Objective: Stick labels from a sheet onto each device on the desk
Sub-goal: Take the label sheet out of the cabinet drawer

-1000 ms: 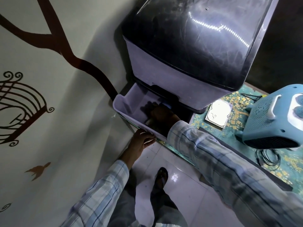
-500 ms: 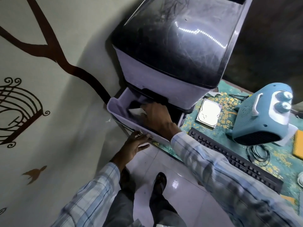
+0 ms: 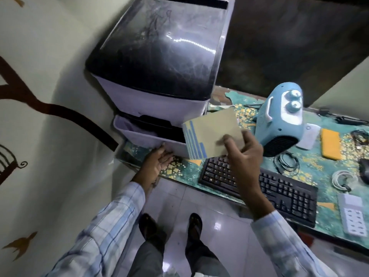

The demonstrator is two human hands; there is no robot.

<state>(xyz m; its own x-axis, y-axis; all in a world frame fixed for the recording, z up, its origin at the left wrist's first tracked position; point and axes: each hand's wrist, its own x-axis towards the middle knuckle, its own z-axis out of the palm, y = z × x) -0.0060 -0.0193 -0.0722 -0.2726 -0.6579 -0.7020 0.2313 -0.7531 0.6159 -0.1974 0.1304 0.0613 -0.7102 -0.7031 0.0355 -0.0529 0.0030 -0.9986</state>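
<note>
Above the keyboard (image 3: 257, 187), the right hand (image 3: 242, 148) pinches a tan label sheet (image 3: 209, 132) bearing blue strips; left hand (image 3: 157, 161) open.

- we see the label sheet (image 3: 209, 134) blurred; its blue strips show, but any print is unreadable.
- the right hand (image 3: 242, 148) covers the sheet's lower right corner, and the sheet hides part of the printer tray (image 3: 139, 134).
- the tray's inside is dark; we cannot tell its contents.
- the mouse (image 3: 365, 172) is cut off by the right edge.
- the keyboard (image 3: 279, 192) is partly hidden behind the right forearm.
- the left hand (image 3: 157, 162) is blurred at the fingertips, so contact with the tray is unclear.
</note>
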